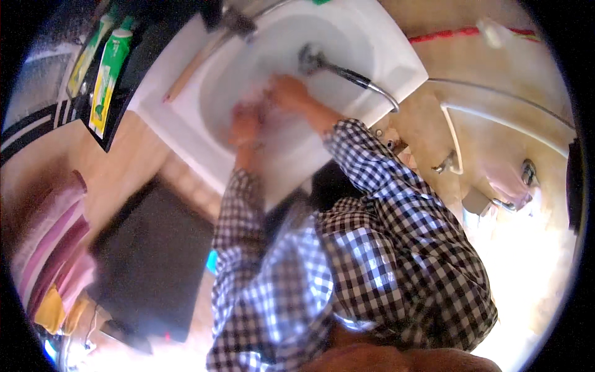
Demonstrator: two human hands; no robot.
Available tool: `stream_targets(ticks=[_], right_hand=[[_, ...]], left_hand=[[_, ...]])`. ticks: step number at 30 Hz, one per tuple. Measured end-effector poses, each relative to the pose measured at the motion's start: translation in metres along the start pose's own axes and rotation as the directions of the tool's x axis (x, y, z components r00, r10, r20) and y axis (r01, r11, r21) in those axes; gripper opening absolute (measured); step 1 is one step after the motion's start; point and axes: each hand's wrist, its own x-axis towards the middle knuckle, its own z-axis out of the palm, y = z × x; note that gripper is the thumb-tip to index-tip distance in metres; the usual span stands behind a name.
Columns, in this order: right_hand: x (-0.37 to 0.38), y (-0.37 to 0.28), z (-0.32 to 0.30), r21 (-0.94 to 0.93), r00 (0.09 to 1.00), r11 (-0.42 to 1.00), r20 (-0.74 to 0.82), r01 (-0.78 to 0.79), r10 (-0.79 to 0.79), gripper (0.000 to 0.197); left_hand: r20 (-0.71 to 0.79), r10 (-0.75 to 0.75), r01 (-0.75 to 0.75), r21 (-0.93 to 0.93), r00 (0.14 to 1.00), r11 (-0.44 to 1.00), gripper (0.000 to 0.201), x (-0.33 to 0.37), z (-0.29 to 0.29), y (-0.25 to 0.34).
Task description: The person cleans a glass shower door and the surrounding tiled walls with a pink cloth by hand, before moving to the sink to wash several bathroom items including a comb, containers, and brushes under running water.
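Note:
Both my hands are inside a white washbasin [170, 133]. My left hand [246, 124] is low in the bowl towards the near left side, and my right hand [289, 93] is just beyond it to the right. They are close together, with a pale pinkish blur between them that I cannot make out. Motion smears the fingers of both. Beyond my right hand, a dark hand-held shower head [312, 59] lies in the bowl, its chrome hose [384, 96] running over the right rim.
A dark tap [238, 23] stands at the basin's far left. On a black shelf at the left is a green and yellow tube [111, 77]. Pink striped towels [52, 235] hang at the lower left, beside a large dark panel [152, 260]. White pipes [508, 124] run along the right wall.

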Motion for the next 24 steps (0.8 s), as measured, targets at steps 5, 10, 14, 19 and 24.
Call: stream_targets(ticks=[5,10,14,19,24], right_hand=[[-0.043,-0.081,-0.067,0.448,0.998,0.892,0.042,-0.063,0.050,0.031],[-0.040,-0.072,-0.081,0.486,0.981,0.872,-0.187,0.053,0.045,0.025],[0.015,0.016,-0.077,-0.003,0.984,1.000,-0.177,0.006,-0.007,0.023],[0.035,0.085,-0.054,-0.300,0.842,0.952,-0.497,0.062,-0.211,0.020],[-0.064,-0.104,-0.082,0.617,1.000,0.787,0.008,0.005,-0.013,0.021]], left_hand=[[-0.085,0.030,-0.040,-0.118,0.996,0.992,0.031,0.007,-0.003,0.011],[-0.049,0.060,-0.065,-0.117,0.997,0.991,0.034,0.015,-0.028,0.033],[-0.108,0.054,-0.079,-0.244,0.993,0.967,0.035,0.025,-0.012,0.028],[-0.551,-0.156,-0.400,-0.745,0.820,0.534,0.029,0.040,0.033,0.027],[0.205,-0.186,0.025,-0.733,0.961,-0.680,0.032,0.011,0.000,0.013]])
